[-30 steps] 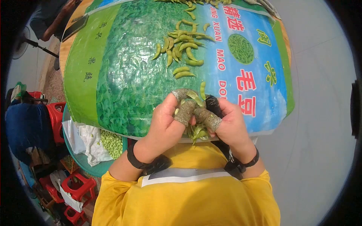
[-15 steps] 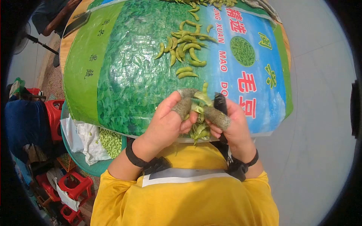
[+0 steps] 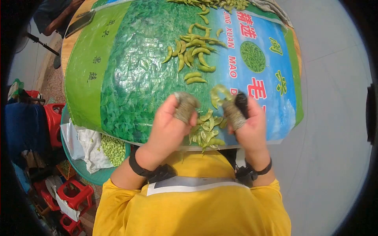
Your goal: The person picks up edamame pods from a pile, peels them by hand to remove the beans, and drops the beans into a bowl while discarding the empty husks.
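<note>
My left hand (image 3: 169, 122) is closed, its wrapped thumb and fingers curled together, and whatever may be inside is hidden. To its right, my right hand (image 3: 251, 125) pinches a split edamame pod (image 3: 216, 96), blurred by motion. Greyish wrappings cover some digits on both hands, and a black cover sits on one right finger. Between and below the hands lies a heap of opened pods (image 3: 206, 133) at the near table edge. Beyond them, whole edamame pods (image 3: 193, 49) are spread on a printed green and blue plastic sheet (image 3: 134, 70).
A teal basin (image 3: 88, 173) with shelled beans (image 3: 113, 149) and a white cloth (image 3: 91, 145) stands at lower left. Red stools (image 3: 76, 194) are on the floor. More pods (image 3: 220, 4) lie at the far edge, near a dark phone-like object (image 3: 80, 23). Another person's arm (image 3: 59, 19) shows at upper left.
My hands have moved apart, the left slightly left and the right to the right. The pod that was between both hands now goes with my right hand, uncovering the heap below.
</note>
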Demonstrator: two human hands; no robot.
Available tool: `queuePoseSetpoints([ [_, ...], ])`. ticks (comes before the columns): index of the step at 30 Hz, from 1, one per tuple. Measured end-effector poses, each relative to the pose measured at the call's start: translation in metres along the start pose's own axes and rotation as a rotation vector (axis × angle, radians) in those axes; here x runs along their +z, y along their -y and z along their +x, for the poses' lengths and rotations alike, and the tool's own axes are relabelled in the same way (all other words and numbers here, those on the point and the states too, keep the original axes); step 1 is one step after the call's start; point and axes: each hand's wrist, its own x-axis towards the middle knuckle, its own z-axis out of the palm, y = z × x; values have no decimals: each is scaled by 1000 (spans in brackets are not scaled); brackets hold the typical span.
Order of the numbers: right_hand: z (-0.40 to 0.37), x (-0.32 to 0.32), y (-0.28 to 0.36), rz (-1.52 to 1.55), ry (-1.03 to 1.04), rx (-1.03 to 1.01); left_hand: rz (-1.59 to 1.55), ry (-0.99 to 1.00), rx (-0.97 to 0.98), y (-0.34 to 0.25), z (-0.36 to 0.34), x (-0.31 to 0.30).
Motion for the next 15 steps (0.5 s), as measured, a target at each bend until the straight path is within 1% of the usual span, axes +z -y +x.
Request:
queuePoseSetpoints([
  [2,3,-13,6,-46,-93,-6,-254,-76,-70,-3,3,-10],
  [3,5,-24,6,-47,-91,-5,-324,-75,-76,-3,4,-15],
  [4,7,-36,5,-291,-48,-129,-326,-77,-77,-4,4,-19],
  [5,9,-41,5,-534,-2,-253,-396,-51,-85,-4,5,-23],
  [6,9,-40,8,-536,0,-251,-466,-24,-95,-4,5,-24],
  [8,6,-35,17,-1052,-226,-317,-459,-31,-105,-3,5,-22],
  [9,5,-32,15,-1055,-226,-313,-449,-36,-111,-3,5,-21],
  [11,5,-24,9,-909,-238,-472,-453,-66,-105,-2,7,-20],
  [12,6,-21,8,-909,-236,-467,-454,-97,-96,-2,7,-20],
  [14,7,-15,7,-799,-11,-475,-423,-101,-103,-4,6,-19],
  [15,6,-12,7,-832,49,-469,-394,-104,-105,-5,6,-19],
])
